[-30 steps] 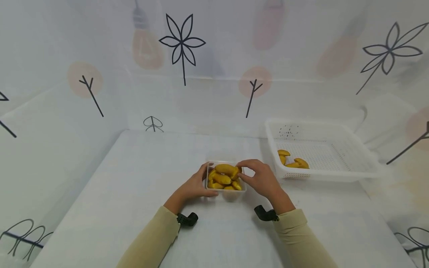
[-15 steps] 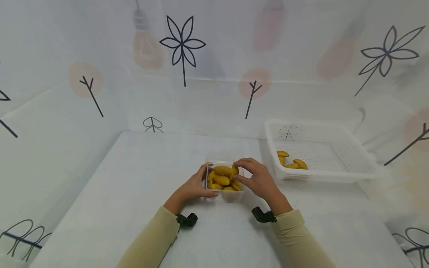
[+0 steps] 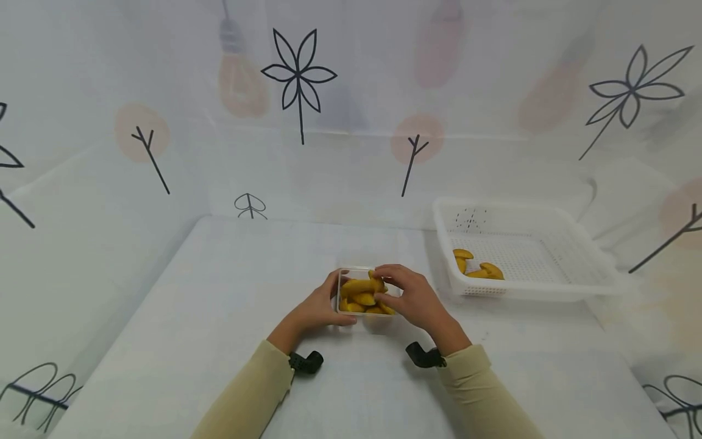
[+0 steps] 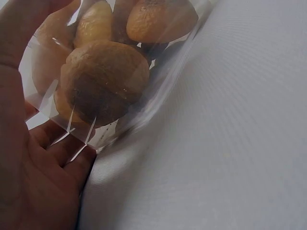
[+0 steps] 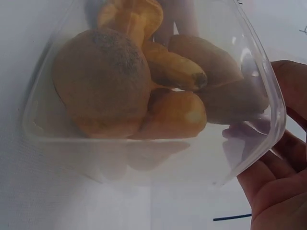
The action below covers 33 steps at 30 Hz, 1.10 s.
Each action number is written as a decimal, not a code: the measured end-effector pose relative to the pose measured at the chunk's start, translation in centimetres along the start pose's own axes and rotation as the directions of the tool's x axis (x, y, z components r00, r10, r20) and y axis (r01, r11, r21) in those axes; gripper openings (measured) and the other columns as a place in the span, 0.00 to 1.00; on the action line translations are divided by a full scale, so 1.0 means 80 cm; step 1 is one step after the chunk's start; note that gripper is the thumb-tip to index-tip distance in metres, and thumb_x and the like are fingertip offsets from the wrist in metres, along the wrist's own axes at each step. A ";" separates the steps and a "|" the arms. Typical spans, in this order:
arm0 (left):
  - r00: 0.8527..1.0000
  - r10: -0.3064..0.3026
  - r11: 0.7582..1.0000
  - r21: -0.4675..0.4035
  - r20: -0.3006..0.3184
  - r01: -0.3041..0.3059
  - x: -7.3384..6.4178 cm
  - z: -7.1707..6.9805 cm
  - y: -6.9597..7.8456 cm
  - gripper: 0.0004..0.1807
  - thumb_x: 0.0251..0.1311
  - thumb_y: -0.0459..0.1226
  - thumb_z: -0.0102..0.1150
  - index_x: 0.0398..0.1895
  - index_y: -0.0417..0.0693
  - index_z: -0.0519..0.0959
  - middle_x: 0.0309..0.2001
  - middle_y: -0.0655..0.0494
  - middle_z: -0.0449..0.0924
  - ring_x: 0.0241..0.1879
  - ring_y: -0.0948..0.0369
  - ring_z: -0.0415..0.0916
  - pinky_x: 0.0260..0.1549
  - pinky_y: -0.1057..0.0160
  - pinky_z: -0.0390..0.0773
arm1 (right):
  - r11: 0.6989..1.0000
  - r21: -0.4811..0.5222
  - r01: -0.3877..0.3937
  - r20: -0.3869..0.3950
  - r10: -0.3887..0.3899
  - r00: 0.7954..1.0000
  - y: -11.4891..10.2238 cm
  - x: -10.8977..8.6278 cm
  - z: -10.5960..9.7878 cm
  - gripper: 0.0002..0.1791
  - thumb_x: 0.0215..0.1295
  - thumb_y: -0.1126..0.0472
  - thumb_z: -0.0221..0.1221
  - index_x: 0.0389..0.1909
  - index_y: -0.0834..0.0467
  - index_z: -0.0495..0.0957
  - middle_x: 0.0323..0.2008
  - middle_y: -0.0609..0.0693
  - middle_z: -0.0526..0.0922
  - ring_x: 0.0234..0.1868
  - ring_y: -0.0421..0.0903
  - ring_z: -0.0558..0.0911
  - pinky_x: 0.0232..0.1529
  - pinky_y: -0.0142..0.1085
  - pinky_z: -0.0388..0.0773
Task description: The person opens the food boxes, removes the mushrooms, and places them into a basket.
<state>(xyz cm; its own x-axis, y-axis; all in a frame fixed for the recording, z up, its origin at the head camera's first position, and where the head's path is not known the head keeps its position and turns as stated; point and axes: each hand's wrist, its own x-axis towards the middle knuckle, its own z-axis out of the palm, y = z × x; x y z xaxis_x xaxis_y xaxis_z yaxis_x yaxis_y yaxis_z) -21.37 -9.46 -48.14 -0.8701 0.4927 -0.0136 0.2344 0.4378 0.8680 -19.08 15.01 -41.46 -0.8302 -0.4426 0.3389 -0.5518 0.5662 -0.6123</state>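
Observation:
A small clear plastic box (image 3: 366, 314) sits on the white table, filled with several yellow mushrooms (image 3: 363, 299). My left hand (image 3: 317, 308) grips the box at its left side, thumb along the near wall; in the left wrist view, fingers (image 4: 79, 165) show beneath the clear wall. From the right, my right hand (image 3: 415, 300) reaches over the box rim and pinches a yellow mushroom (image 3: 376, 281) at the top of the pile, between thumb and index finger. In the right wrist view the box wall (image 5: 158, 163) stands close, with mushrooms (image 5: 103, 81) behind it and the right hand at the edge.
A white perforated basket (image 3: 537, 286) stands at the back right of the table. Two yellow mushrooms (image 3: 487, 271) lie in its near left corner. A white printed curtain (image 3: 351, 164) closes off the back and sides.
My right hand has moved slightly left over the box, and the mushroom at its fingertips has shifted left with it. The left hand keeps its grip on the box.

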 end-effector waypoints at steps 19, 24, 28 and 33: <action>1.000 0.012 1.000 0.000 -0.005 -0.012 0.000 0.001 -0.001 0.58 0.43 0.53 0.75 0.75 0.62 0.47 0.70 0.56 0.62 0.73 0.55 0.57 0.73 0.51 0.56 | 0.999 0.029 0.032 -0.036 -0.031 0.999 -0.002 -0.001 -0.005 0.20 0.60 0.61 0.66 0.54 0.51 0.78 0.55 0.46 0.79 0.55 0.46 0.80 0.53 0.40 0.81; 1.000 0.022 1.000 0.005 -0.005 -0.022 0.000 0.000 -0.001 0.59 0.43 0.54 0.75 0.75 0.61 0.47 0.70 0.56 0.62 0.73 0.55 0.57 0.72 0.51 0.57 | 0.996 0.009 0.091 -0.087 -0.090 0.992 0.001 -0.003 -0.010 0.21 0.59 0.63 0.67 0.54 0.53 0.78 0.54 0.47 0.80 0.52 0.46 0.82 0.51 0.40 0.82; 1.000 0.022 1.000 0.006 -0.007 -0.022 0.000 0.000 -0.001 0.59 0.43 0.55 0.75 0.74 0.60 0.48 0.70 0.56 0.62 0.73 0.56 0.56 0.73 0.52 0.57 | 0.995 -0.001 0.099 -0.098 -0.099 0.990 0.003 -0.003 -0.013 0.21 0.59 0.63 0.67 0.55 0.53 0.78 0.54 0.47 0.80 0.51 0.45 0.82 0.51 0.40 0.82; 1.000 0.007 1.000 0.002 -0.007 -0.007 -0.001 0.000 0.002 0.58 0.43 0.54 0.75 0.74 0.61 0.48 0.71 0.57 0.62 0.74 0.57 0.56 0.73 0.52 0.56 | 0.995 -0.007 0.102 -0.101 -0.103 0.990 0.004 -0.004 -0.017 0.21 0.60 0.62 0.66 0.55 0.53 0.78 0.55 0.48 0.80 0.51 0.45 0.82 0.51 0.40 0.82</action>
<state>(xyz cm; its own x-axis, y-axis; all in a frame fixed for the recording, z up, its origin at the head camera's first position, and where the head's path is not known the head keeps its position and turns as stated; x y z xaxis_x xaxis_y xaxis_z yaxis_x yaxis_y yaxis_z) -21.28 -9.40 -48.03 -0.8716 0.4903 -0.0036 0.2415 0.4355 0.8672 -19.14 16.30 -40.80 -0.7729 -0.4259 0.4704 -0.6345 0.5230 -0.5691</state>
